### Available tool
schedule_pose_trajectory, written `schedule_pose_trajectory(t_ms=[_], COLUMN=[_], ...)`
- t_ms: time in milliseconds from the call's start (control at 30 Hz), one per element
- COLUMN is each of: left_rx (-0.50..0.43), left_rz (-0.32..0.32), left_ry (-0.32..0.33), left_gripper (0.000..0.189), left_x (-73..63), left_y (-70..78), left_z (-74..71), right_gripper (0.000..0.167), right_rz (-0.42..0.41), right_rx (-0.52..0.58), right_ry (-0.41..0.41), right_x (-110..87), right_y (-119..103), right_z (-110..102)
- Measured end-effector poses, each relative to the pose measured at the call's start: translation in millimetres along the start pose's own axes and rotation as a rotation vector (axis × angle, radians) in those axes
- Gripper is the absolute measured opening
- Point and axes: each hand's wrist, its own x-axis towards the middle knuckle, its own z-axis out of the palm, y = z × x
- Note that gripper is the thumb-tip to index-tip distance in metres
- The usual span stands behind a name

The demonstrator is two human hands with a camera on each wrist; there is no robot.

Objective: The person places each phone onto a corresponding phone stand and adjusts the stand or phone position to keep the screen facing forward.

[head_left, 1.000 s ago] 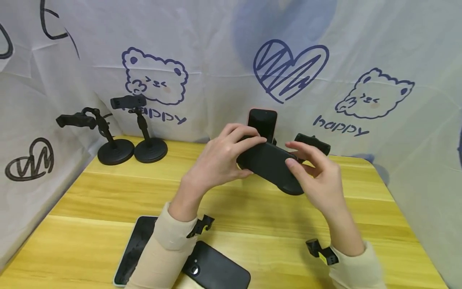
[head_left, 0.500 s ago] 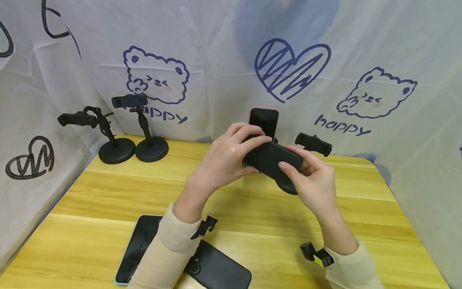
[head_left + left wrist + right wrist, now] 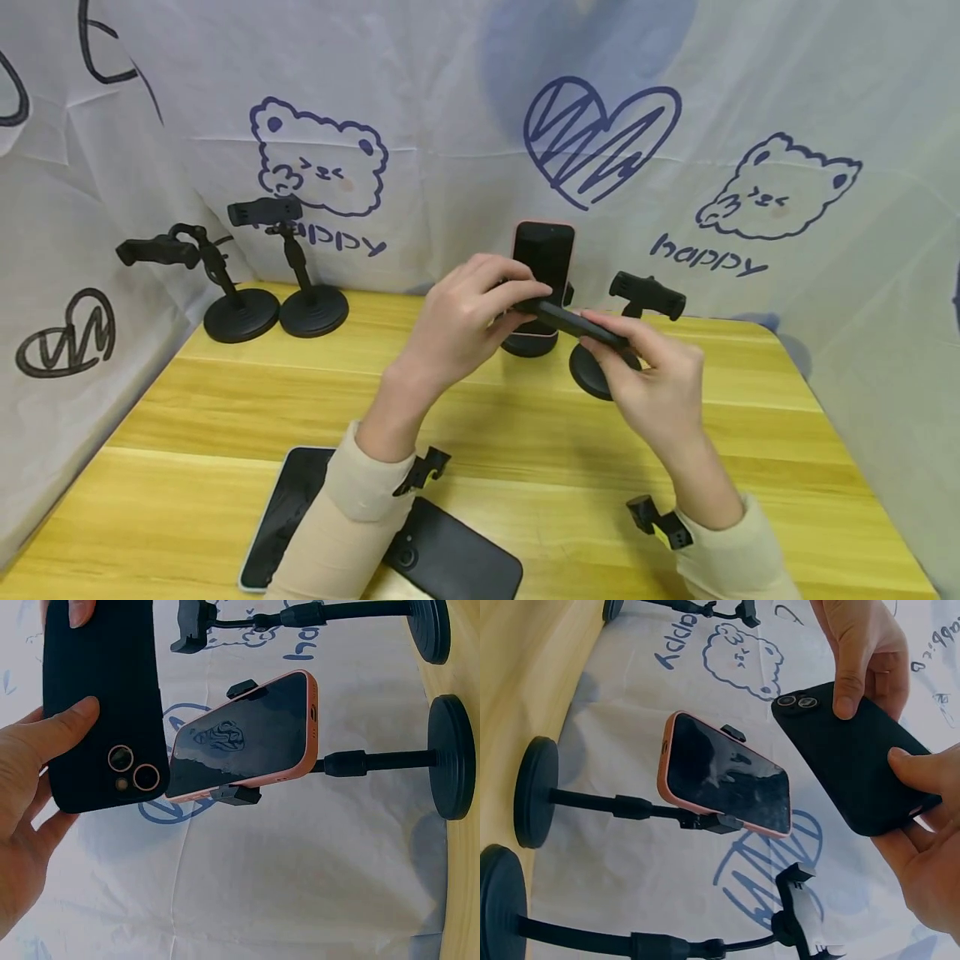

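Pinching round-cornered, matte black phone (image 3: 855, 765): left hand (image 3: 461, 321), right hand (image 3: 660, 375).

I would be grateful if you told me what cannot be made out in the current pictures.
Held phone: screen hidden by its own body in both wrist views, too nearly edge-on to read in the head view.
Pale-edged device: right side hidden by the left sleeve in the head view.
Black phone on the table: lower corner cut off by the head view's bottom edge.
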Motion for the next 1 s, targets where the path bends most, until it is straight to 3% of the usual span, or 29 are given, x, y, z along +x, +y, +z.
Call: schedule_pose_trajectory(t_ms=[233,433,500,600,667,800,1000], left_rx=[-0.015,-0.025,-0.032,-0.045,-0.058,-0.088,-0.115], left_rz=[0.067,0.099,0.108,0.123,0.135,0.17,0.226], left_ry=[0.115,0.193,0.213,0.246,0.268,0.294,0.296], left_gripper=[0.01,0.006,0.006,0.009,0.012,0.013,0.012], left_x=[0.0,0.9,1.1,1.2,1.6,3.2,4.3], left_y=[-0.9,-2.0,-2.6,-2.9,-2.5,-0.3,2.1], left_z=[-0.7,-2.1,-1.8,-1.8,-2.0,-2.4,0.2], right_gripper=[0.041,0.023,0.031,0.057,0.063,0.043,0.039], right_rz=[-0.172,-0.175,-0.158,-0.091,-0.032,0.143,0.449], right_rx=[0.04,0.07,0.096,0.18,0.28,0.413,0.338], right_ry=[-0.005,-0.031,-0.045,-0.06,-0.053,-0.05,-0.205], right_x=[3.9,3.9,3.7,3.1,3.2,3.1,2.4], right_y=[-5,-6,-6,-6,-6,-4,1], right_z=[-1,-2,-3,-7,-10,-13,-14])
